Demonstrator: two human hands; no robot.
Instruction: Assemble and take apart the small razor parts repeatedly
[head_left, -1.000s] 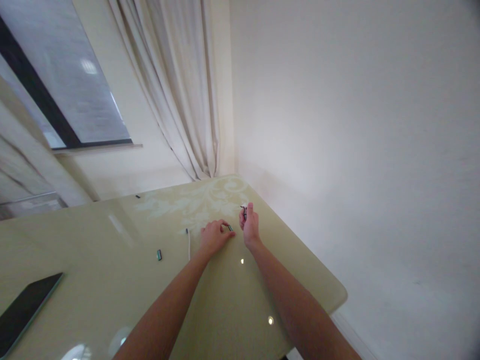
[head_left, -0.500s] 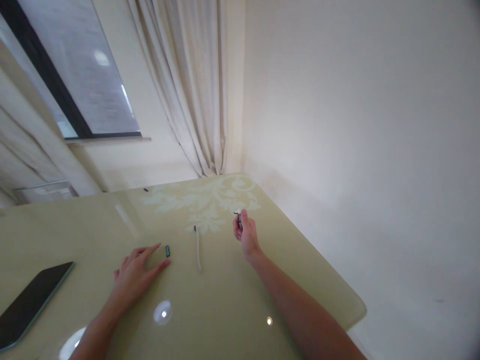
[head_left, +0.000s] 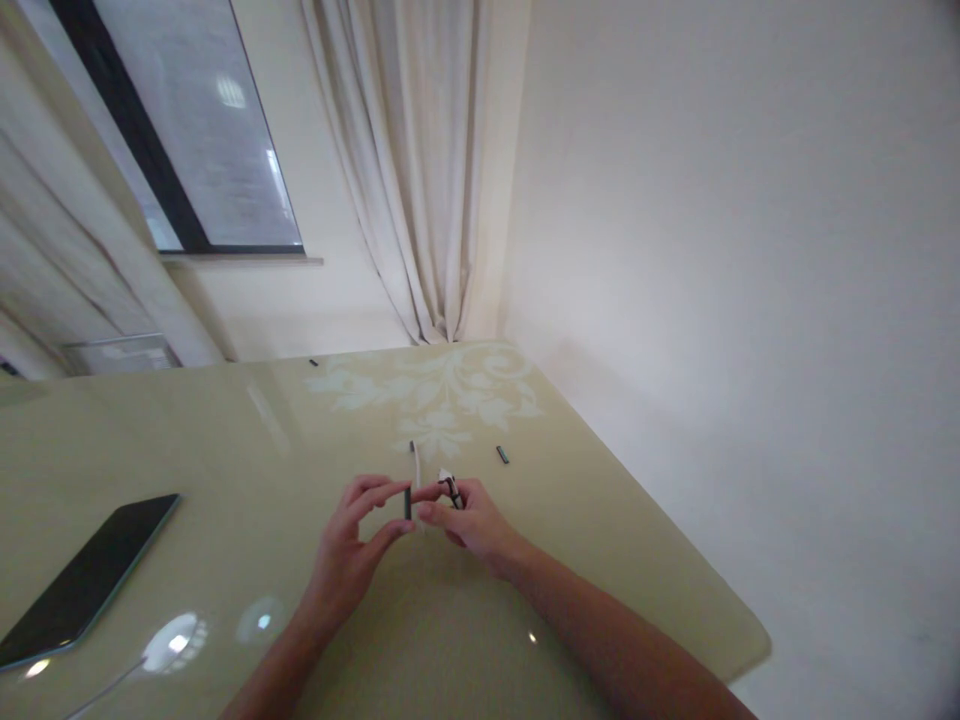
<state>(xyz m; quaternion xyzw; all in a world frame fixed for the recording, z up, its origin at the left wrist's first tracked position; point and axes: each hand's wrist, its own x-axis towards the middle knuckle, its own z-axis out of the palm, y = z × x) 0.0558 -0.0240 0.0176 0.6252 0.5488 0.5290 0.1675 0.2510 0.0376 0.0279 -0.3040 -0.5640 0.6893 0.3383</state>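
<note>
Above the worktop (head_left: pixel 225 450), I find the left hand (head_left: pixel 349 550) pinching a small dark block (head_left: pixel 408 503) upright between thumb and forefinger; beside it, the right hand (head_left: pixel 480 525) keeps fingers curled round a black-and-white object (head_left: pixel 454 492), identity unclear.

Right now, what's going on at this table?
A person is working with both hands close together over the table. The left hand pinches a small dark piece upright between thumb and finger. The right hand holds a small black-and-white item, its fingertips beside that piece; contact is unclear. A thin white stick lies partly behind the hands, another dark strip beyond the right hand, and a dark flat slab at left.
</note>
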